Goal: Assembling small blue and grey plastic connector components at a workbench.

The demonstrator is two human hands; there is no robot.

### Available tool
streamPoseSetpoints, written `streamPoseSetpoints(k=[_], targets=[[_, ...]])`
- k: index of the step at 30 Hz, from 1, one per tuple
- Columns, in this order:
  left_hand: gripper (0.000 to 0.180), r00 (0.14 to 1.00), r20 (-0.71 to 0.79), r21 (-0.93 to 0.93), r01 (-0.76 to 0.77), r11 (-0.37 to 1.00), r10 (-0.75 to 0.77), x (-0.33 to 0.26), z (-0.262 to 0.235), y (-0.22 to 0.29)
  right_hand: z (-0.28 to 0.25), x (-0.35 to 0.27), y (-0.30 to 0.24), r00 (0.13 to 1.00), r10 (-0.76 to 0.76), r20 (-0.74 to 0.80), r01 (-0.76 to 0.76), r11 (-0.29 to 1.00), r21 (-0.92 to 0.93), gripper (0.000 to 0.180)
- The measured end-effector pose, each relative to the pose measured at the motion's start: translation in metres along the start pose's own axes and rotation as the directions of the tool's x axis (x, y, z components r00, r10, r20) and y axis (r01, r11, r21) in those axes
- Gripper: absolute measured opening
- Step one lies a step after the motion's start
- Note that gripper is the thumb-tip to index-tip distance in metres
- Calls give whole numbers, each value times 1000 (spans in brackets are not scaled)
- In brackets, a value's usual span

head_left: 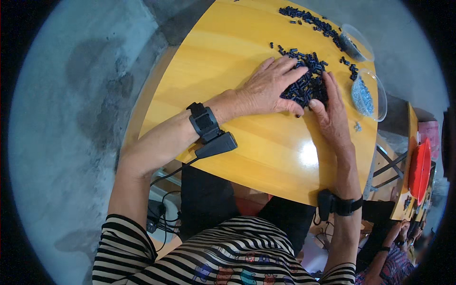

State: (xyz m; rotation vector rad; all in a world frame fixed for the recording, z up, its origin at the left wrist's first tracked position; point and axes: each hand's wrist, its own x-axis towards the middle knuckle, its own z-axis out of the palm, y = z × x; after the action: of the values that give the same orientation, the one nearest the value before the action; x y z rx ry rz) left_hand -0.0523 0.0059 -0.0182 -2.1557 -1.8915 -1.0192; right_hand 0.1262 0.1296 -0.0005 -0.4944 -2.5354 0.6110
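A heap of small black cylindrical pieces (304,88) lies on the yellow table (228,152). My left hand (273,85) rests against the heap's left side, its fingers spread over the pieces. On the right side of the heap, my right hand (332,111) stands with its fingers stretched out and the thumb apart, touching the edge of the pile. Between the two hands the pieces sit loose, and neither hand grips one that I can see. Part of the heap is hidden under my left fingers.
More black pieces (311,21) trail along the far edge toward a clear tub (368,53). Nearer on the right, another clear tub (381,102) holds small bluish parts. Beyond the table are a red basin (420,171) and another person's arm (380,259).
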Motion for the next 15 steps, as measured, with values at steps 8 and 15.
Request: streamPoseSetpoints(k=[8, 15], targets=[[81, 972, -165, 43, 178, 983, -169, 15, -13, -47, -11, -31, -21, 999, 49, 5, -49, 999, 13, 97], [72, 993, 1, 65, 115, 991, -115, 28, -1, -33, -8, -37, -19, 998, -53, 21, 55, 986, -157, 87]])
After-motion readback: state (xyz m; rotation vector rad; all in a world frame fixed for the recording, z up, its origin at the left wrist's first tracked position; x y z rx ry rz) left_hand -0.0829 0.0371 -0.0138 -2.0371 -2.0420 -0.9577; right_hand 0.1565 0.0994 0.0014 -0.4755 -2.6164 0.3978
